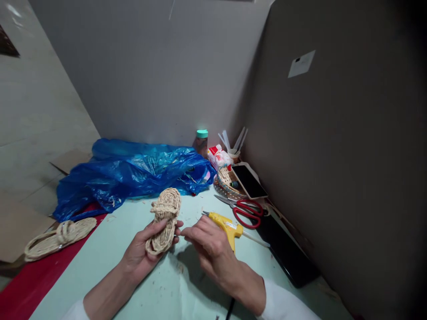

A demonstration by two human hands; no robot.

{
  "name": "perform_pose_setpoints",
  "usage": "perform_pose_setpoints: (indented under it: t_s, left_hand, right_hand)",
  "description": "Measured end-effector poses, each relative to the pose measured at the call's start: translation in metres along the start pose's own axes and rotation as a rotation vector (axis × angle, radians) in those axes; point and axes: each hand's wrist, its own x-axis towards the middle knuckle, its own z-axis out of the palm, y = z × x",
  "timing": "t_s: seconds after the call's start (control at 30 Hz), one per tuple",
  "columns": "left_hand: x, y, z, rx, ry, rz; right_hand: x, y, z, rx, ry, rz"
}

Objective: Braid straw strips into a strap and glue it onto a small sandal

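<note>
My left hand [143,246] is wrapped round a small woven straw slipper [164,240], thumb across its sole and fingers behind it. The slipper is held tilted up, with a braided strap across its upper part. Close to its right side is my right hand [213,249], fingers bent and drawn together, their tips pointing at the slipper. Whether anything small sits between those fingertips is hidden. Just beyond the right hand lies a yellow glue gun [230,229] with a clear glue stick [256,239] in its back end; the hand partly covers it.
At left another straw slipper [62,238] rests on red cloth [40,284]. A blue plastic bag [133,171] spreads along the back. On the right are red-handled scissors [247,213], a phone [248,181] on a woven basket [227,189], a black object [287,253] and a jar [201,144]. Walls enclose back and right.
</note>
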Motion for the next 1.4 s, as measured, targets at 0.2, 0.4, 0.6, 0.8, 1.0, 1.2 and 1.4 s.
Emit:
perform_pose_setpoints:
  t_s: [0.2,0.4,0.6,0.8,1.0,1.2,1.4]
  left_hand:
    - [-0.003,0.003,0.002,0.024,-0.007,0.004]
    - [-0.007,0.009,0.005,0.003,-0.010,-0.004]
    - [-0.006,0.008,0.002,0.004,-0.042,0.002]
    - [-0.003,0.005,-0.001,0.014,-0.056,-0.003]
    - [0.001,0.001,-0.004,0.006,-0.042,-0.007]
    - [0.011,-0.007,-0.006,0.019,-0.027,-0.011]
    - [0.014,-0.009,-0.003,-0.017,-0.018,-0.023]
  right_hand:
    - [0.000,0.001,0.001,-0.055,0.054,-0.009]
    - [0.001,0.000,0.003,-0.011,0.082,-0.034]
    - [-0.001,0.001,0.003,0.023,0.026,-0.051]
    - [-0.001,-0.004,0.004,0.049,0.074,-0.014]
    - [0.000,-0.007,0.001,0.013,0.031,-0.031]
    - [-0.004,-0.008,-0.001,-0.151,-0.076,-0.039]
    - [-0.005,-0.013,-0.005,-0.271,-0.163,-0.029]
